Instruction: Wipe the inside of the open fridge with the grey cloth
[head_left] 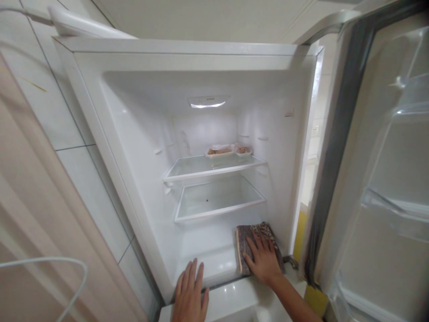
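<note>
An open white fridge stands in front of me. My right hand lies flat with spread fingers on a brown patterned cloth, pressing it onto the fridge floor at the lower right. My left hand rests open, palm down, on the fridge's front lower edge, holding nothing. Two glass shelves sit above. On the upper shelf, at the back, stand two shallow food trays.
The fridge door hangs open at the right with clear door bins. A tiled wall is to the left. A white cable loops at the lower left. The fridge light is on.
</note>
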`<state>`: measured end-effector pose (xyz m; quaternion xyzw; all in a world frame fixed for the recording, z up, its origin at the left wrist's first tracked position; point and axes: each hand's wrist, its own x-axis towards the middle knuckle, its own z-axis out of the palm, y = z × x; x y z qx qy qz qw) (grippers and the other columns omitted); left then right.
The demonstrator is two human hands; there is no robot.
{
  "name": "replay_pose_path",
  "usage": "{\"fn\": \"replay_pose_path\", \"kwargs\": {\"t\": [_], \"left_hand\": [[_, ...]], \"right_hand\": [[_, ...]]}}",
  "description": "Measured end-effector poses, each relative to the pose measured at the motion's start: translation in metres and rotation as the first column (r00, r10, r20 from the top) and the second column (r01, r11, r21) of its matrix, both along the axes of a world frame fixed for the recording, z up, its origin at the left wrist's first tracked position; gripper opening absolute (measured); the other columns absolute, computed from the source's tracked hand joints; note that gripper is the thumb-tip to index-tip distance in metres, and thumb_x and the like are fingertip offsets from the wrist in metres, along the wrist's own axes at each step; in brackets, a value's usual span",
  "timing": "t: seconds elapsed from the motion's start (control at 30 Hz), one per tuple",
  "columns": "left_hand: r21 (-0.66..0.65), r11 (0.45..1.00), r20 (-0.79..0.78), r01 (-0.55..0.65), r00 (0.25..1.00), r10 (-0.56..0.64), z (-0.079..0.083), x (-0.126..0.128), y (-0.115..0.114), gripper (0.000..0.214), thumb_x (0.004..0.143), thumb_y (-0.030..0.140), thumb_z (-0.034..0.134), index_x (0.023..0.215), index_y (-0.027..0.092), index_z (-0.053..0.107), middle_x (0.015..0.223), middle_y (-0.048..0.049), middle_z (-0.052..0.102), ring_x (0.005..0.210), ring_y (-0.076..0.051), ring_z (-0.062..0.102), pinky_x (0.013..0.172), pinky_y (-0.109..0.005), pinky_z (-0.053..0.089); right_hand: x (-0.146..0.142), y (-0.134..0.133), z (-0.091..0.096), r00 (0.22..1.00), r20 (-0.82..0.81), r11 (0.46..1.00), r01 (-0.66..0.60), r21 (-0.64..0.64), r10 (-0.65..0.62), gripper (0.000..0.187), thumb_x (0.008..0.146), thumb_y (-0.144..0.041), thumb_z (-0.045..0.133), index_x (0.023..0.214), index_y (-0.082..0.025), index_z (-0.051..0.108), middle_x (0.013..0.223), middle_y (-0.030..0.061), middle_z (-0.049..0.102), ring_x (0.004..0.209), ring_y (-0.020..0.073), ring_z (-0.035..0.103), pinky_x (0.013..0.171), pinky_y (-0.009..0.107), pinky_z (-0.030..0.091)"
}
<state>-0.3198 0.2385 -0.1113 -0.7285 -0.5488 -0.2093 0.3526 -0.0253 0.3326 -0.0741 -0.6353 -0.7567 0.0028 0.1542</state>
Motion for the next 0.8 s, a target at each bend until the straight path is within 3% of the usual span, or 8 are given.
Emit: {"fn": "replay_pose_path", "kwargs": {"t": [0.2,0.3,0.43,0.63,0.8], "left_hand": [[-0.012,0.999,0.025,0.041,0.999,-0.041,0.005,-0.007,0.008,0.053,0.088,0.035,0.06,0.14,0.022,0.055,0.14,-0.0091,0.063,0.128,-0.027,0.056,0.105,-0.042,0.044],[-0.055,0.994,0.045,0.09,0.995,-0.088,0.017,-0.01,0.023,0.04,0.089,0.039,0.061,0.126,0.024,0.063,0.118,-0.0061,0.071,0.109,-0.023,0.063,0.096,-0.037,0.05],[-0.106,0.994,0.098,0.041,0.995,-0.03,0.026,-0.004,0.044,0.029,0.093,0.032,0.055,0.118,0.023,0.065,0.108,-0.0052,0.072,0.101,-0.022,0.065,0.088,-0.038,0.053],[-0.012,0.998,0.024,0.061,0.998,-0.061,0.006,-0.001,0.053,0.04,0.089,0.023,0.053,0.128,0.019,0.061,0.127,-0.009,0.07,0.118,-0.023,0.064,0.1,-0.039,0.051],[-0.025,0.999,-0.013,0.024,1.0,-0.025,-0.012,-0.01,0.053,0.054,0.087,0.022,0.051,0.141,0.023,0.053,0.139,-0.0071,0.066,0.124,-0.023,0.063,0.101,-0.039,0.053]], "right_hand": [[0.001,0.02,0.005,1.0,0.007,0.996,0.009,-0.085,-0.009,0.061,0.096,-0.05,0.035,0.149,-0.024,0.049,0.16,0.0108,0.043,0.148,0.0383,0.035,0.121,0.06,0.018],[-0.001,0.041,0.008,1.0,0.004,0.991,-0.019,-0.135,0.02,0.062,0.096,-0.052,0.034,0.15,-0.024,0.048,0.162,0.01,0.041,0.149,0.0382,0.032,0.12,0.061,0.019],[-0.004,0.069,0.007,0.999,0.001,0.991,-0.038,-0.131,0.038,0.062,0.096,-0.05,0.037,0.15,-0.023,0.048,0.161,0.0099,0.041,0.15,0.0361,0.031,0.12,0.059,0.019],[-0.013,0.115,0.006,1.0,-0.011,0.997,-0.026,-0.07,0.026,0.059,0.096,-0.045,0.039,0.15,-0.022,0.048,0.161,0.0109,0.041,0.148,0.0346,0.034,0.12,0.055,0.02],[-0.044,0.141,0.012,0.998,-0.047,0.995,-0.055,-0.08,0.052,0.056,0.095,-0.041,0.038,0.141,-0.016,0.057,0.148,0.0188,0.055,0.14,0.0384,0.042,0.118,0.061,0.018]]}}
